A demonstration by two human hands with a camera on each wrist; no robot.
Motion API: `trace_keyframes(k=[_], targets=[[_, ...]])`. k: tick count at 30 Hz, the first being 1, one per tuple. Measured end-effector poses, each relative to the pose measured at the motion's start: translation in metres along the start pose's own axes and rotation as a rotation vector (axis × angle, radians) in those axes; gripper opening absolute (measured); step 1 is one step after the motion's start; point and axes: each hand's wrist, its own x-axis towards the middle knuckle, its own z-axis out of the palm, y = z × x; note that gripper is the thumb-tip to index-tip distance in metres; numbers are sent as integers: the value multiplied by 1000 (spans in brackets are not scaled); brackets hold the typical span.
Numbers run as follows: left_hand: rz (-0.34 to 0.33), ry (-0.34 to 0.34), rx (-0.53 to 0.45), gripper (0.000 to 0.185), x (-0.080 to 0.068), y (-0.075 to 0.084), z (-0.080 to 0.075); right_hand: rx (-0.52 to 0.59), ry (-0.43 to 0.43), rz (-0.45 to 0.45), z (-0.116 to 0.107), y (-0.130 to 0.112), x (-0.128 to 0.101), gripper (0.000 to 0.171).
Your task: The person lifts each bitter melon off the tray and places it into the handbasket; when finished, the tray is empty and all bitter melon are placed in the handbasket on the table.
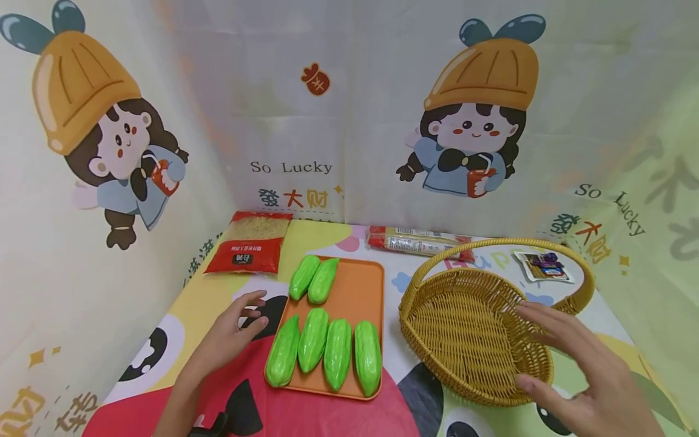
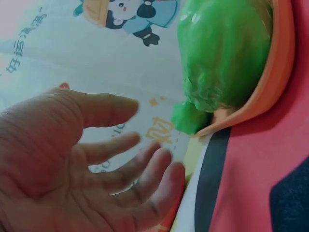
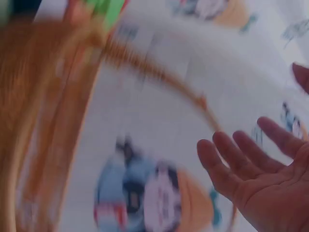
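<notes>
Several shiny green, ridged gourds (image 1: pixel 338 355) lie on an orange tray (image 1: pixel 357 291); two are at its far left, the others along its near side. My left hand (image 1: pixel 235 325) hovers just left of the tray, fingers loosely bent and holding nothing. In the left wrist view, its palm shows next to one gourd (image 2: pixel 224 53) at the tray's rim. A brown wicker basket (image 1: pixel 459 328) with an arched handle stands right of the tray, its woven bottom showing. Over the basket's right rim is my right hand (image 1: pixel 590 370), fingers spread apart and nothing in them.
A red bag of noodle-like food (image 1: pixel 248 243) lies at the back left. Long clear-and-red packets (image 1: pixel 420 241) lie behind the basket. Small flat packs (image 1: pixel 543 266) sit at the back right, partly behind the handle. Printed cloth walls (image 1: pixel 349 121) enclose the table.
</notes>
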Motion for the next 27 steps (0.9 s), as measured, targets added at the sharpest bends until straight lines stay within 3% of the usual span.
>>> trace_keyframes(k=[4, 7, 12, 19, 27], targets=[[-119, -52, -86, 47, -1, -4, 2, 167, -132, -6, 39, -21, 17, 81], [-154, -97, -111, 44, -1, -10, 4, 352, -245, 115, 70, -34, 27, 69], [-160, -171, -189, 46, -2, -17, 5, 585, -363, 264, 120, -37, 41, 61], [-179, -260, -275, 50, -3, -19, 6, 602, -455, 336, 172, -23, 50, 55], [-175, -315, -311, 48, -2, -22, 7, 555, -442, 343, 198, -12, 52, 50]])
